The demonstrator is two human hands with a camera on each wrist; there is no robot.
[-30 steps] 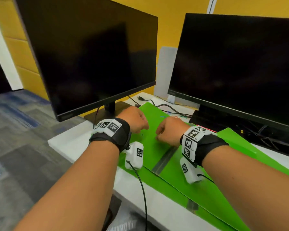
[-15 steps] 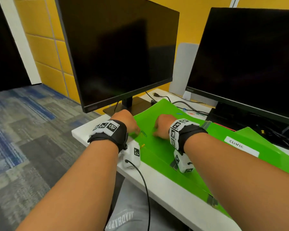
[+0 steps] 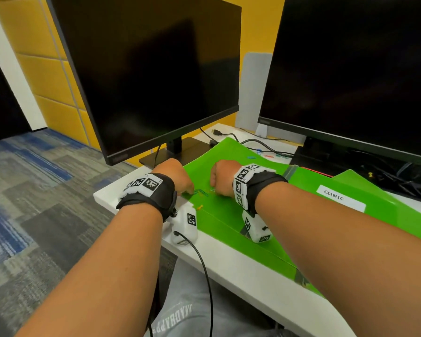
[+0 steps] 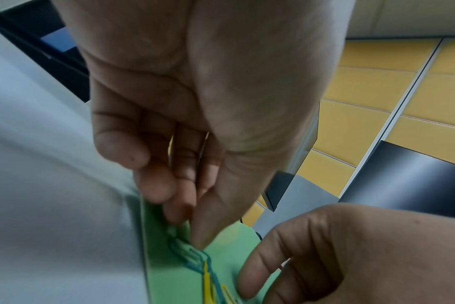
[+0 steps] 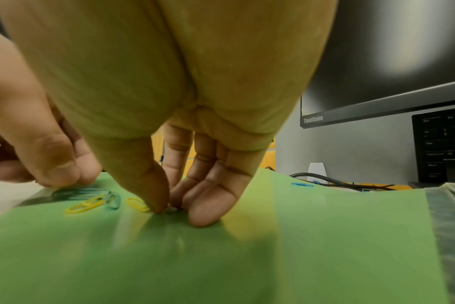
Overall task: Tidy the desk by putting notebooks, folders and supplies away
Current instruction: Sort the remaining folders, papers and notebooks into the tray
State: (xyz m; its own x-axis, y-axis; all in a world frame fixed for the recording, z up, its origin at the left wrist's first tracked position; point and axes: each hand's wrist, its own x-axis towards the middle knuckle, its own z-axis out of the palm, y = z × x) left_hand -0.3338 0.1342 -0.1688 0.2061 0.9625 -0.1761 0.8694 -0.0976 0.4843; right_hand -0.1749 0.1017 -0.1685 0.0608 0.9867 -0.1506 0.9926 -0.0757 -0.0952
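Fingers [image 5: 208, 197] of the right hand [image 3: 223, 177] are pressed together with the thumb, their tips down on the green folder [image 3: 229, 215]; whether they pinch a small clip there I cannot tell. The left hand [image 3: 174, 175] brings its thumb and fingertips [image 4: 156, 185] together at the left edge of the folder, touching a group of teal and yellow paper clips [image 5: 96, 200] that lie on it, between the two hands. The folder lies open on the white desk [image 3: 229, 261], in front of two dark monitors [image 3: 151, 69]. To the right, another green folder has a white label [image 3: 339, 198] reading CLINIC. More clips [image 3: 263, 154] lie on the desk at the far edge of the open folder, near black cables [image 3: 258, 142].
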